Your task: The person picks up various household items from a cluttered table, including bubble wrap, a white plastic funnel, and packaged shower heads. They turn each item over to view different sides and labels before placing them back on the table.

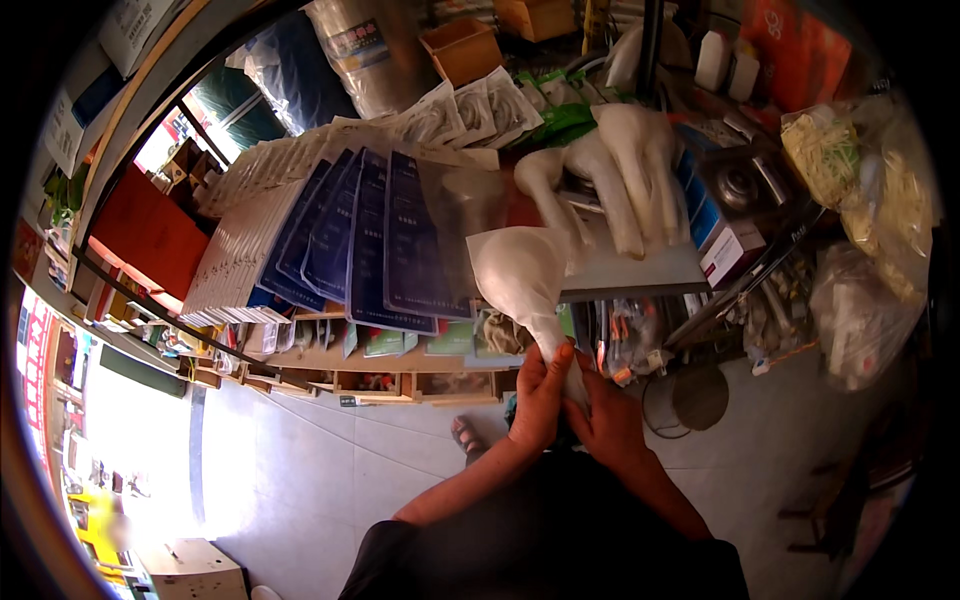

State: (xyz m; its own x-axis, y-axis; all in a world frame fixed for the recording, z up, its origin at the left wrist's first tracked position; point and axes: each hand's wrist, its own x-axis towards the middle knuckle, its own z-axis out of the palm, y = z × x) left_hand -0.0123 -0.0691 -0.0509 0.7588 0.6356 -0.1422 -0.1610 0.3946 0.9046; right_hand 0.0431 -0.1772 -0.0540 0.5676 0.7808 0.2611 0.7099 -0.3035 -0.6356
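A round-headed object with a long handle, wrapped in white translucent film (520,266), is held upright before me, its wide head towards the counter. My left hand (541,390) grips its narrow wrapped part, thumb along the film. Close beside it, my right hand (606,412) closes around the lower end of the wrapping. What lies inside the film cannot be made out. Several similar white-wrapped pieces (611,180) lie on the counter just beyond. Left of the held piece, dark blue printed packets (409,240) fan out in an overlapping row.
White packets (240,255) stand in a long row at the left, near an orange-red box (150,232). A blue box (701,202) and clear plastic bags (862,315) are at the right. Below the counter are wooden compartments (450,386); a round stool (700,397) stands on the floor.
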